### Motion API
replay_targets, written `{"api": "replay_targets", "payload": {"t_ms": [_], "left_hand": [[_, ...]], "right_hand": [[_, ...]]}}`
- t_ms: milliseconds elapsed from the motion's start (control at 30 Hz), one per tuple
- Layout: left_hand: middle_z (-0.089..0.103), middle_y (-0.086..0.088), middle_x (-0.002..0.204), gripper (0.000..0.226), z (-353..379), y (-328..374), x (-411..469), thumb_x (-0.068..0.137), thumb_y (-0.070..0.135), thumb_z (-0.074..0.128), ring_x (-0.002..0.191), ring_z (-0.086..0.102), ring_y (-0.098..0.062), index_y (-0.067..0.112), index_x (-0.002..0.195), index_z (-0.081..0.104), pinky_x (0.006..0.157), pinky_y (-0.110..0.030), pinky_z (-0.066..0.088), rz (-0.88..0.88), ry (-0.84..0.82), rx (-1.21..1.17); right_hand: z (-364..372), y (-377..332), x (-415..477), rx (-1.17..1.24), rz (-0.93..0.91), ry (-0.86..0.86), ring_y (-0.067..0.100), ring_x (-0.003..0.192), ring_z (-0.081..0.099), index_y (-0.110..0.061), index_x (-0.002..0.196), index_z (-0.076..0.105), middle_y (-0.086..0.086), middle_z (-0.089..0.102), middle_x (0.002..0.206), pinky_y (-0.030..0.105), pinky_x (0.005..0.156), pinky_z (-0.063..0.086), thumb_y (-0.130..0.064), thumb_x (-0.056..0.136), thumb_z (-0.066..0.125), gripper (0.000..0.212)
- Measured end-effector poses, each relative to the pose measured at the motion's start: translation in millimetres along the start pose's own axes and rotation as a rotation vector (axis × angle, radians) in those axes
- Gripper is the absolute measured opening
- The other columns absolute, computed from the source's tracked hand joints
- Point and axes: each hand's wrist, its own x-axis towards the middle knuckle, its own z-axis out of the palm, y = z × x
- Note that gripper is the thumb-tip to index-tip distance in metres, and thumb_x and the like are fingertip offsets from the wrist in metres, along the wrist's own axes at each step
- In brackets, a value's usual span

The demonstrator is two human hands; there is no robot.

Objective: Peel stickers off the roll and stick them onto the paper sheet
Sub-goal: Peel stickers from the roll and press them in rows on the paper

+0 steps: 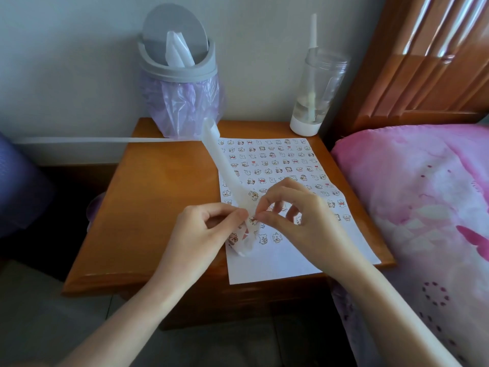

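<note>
A white paper sheet [285, 263] lies on the right half of a wooden bedside table [158, 186], covered in rows of several small cartoon stickers. A long translucent sticker strip [222, 165] runs from the table's back down to my hands. My left hand [203, 229] pinches the strip at its lower part, where a few stickers still show. My right hand [293, 213] meets it from the right, thumb and forefinger pinching a sticker at the strip's edge, just above the sheet.
A grey-lidded bin [180, 75] with a purple bag stands at the table's back. A clear bottle with a straw [316, 94] stands at the back right corner. A bed with pink bedding [423, 202] borders the right side. The sheet's front edge overhangs the table.
</note>
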Motion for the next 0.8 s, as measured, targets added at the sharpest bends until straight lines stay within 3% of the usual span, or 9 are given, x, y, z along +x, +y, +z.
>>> {"api": "replay_targets", "payload": {"t_ms": [133,267,367,567,800], "left_hand": [[0.075,0.008,0.085,0.014,-1.9,-1.9,1.2,0.085,0.022,0.063,0.080,0.069,-0.003,0.015,0.089,0.075,0.063,-0.010,0.050,-0.019,0.007,-0.013],[0.075,0.009,0.087,0.014,-2.1,-2.6,1.3,0.086,0.020,0.063,0.081,0.069,0.000,0.015,0.090,0.075,0.066,-0.008,0.049,-0.004,0.005,0.003],[0.075,0.009,0.086,0.014,-1.3,-3.6,0.8,0.086,0.019,0.063,0.080,0.068,0.001,0.015,0.089,0.076,0.065,-0.006,0.047,0.006,-0.001,0.020],[0.075,0.010,0.086,0.014,-0.9,-4.9,1.6,0.087,0.019,0.062,0.080,0.069,0.001,0.016,0.088,0.076,0.067,-0.008,0.049,0.001,-0.012,0.048],[0.075,0.012,0.085,0.014,-1.1,-5.9,2.2,0.087,0.020,0.062,0.080,0.068,0.002,0.018,0.086,0.076,0.065,-0.007,0.048,0.002,-0.015,0.075]], "right_hand": [[-26.9,-0.4,-1.0,0.116,0.050,0.000,0.004,0.073,0.061,-0.023,0.081,0.066,-0.010,0.069,0.081,0.018,0.060,0.047,-0.017,0.084,0.067,0.007],[-64.4,18.2,-4.7,0.116,0.367,-0.125,0.011,0.064,0.058,-0.016,0.080,0.072,-0.001,0.071,0.072,0.020,0.052,0.044,-0.020,0.081,0.070,0.005],[-71.7,24.2,-6.2,0.056,0.511,-0.228,0.001,0.050,0.053,-0.015,0.081,0.073,-0.008,0.068,0.061,0.018,0.050,0.041,-0.017,0.083,0.069,0.005],[-63.9,26.5,-4.3,0.015,0.565,-0.263,0.000,0.043,0.045,-0.018,0.079,0.076,-0.004,0.067,0.059,0.016,0.047,0.035,-0.025,0.079,0.074,0.007],[-55.8,27.6,-2.5,0.047,0.554,-0.228,-0.002,0.047,0.053,-0.010,0.080,0.076,-0.008,0.070,0.064,0.004,0.043,0.036,-0.014,0.079,0.074,0.005]]}}
